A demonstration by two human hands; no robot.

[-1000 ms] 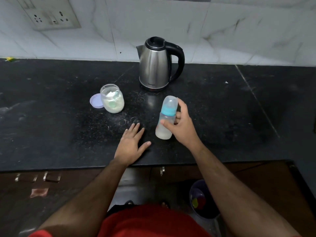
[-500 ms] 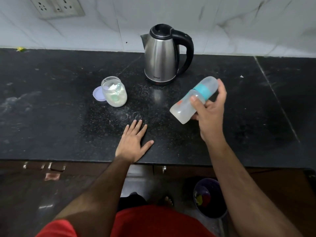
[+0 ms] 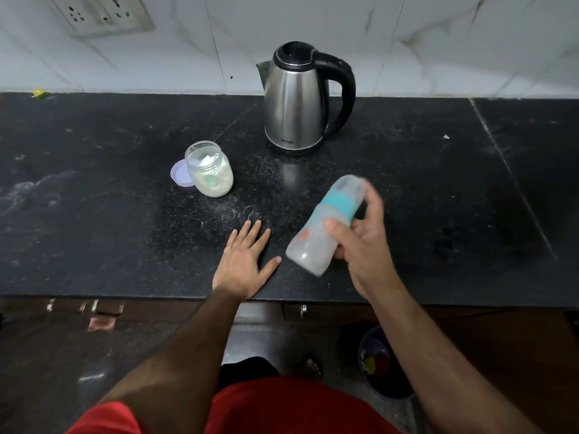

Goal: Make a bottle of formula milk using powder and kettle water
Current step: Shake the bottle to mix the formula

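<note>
My right hand [image 3: 363, 242] grips a capped baby bottle [image 3: 322, 225] with a teal ring, tilted with its cap up to the right, above the black counter [image 3: 438, 198]. The bottle is blurred and holds cloudy whitish liquid. My left hand [image 3: 244, 256] rests flat on the counter near its front edge, fingers spread. An open glass jar of white powder [image 3: 210, 170] with a green scoop inside stands to the left, its purple lid [image 3: 179, 172] beside it. A steel kettle [image 3: 297, 100] with a black handle stands at the back.
A marble-tiled wall with a socket plate [image 3: 103, 12] rises behind the counter. Spilled powder dusts the counter between jar and hands. Below the counter's front edge are drawer handles [image 3: 94, 306] and a dark bucket [image 3: 380, 361] on the floor.
The bottle went from upright on the counter to lifted and tilted, and now sits lower and closer to me, blurred with motion. My left hand has stayed flat.
</note>
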